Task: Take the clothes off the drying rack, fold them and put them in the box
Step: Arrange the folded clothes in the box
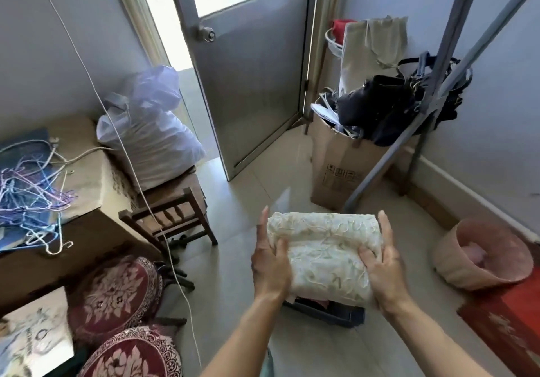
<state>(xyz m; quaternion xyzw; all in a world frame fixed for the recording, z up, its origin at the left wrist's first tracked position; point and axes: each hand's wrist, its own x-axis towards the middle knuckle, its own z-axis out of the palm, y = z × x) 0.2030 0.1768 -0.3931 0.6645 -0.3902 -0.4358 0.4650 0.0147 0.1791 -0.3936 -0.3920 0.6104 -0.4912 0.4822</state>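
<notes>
Over the tiled floor [233, 259] by the door, we are holding the folded cream cloth [323, 255] in both hands, left hand [270, 262] and right hand [385, 265] each clamping an end, directly above the dark box [336, 314]; next, seemingly, lowering it in level.

Directly under the folded cream embroidered cloth [324, 255] lies the dark plastic box [336, 312] on the pale tiled floor [233, 259], its opening largely hidden by the bundle. Bare tiles lie open ahead toward the grey metal door [251, 84]. On the left, a white cord [163, 230] slants down past a dark wooden chair [172, 216] and maroon patterned cushions [117, 292]. On the right stand a tall brown cardboard carton [339, 172], slanting grey rack poles [388, 154] and a tipped pink ribbed basket [479, 257].
</notes>
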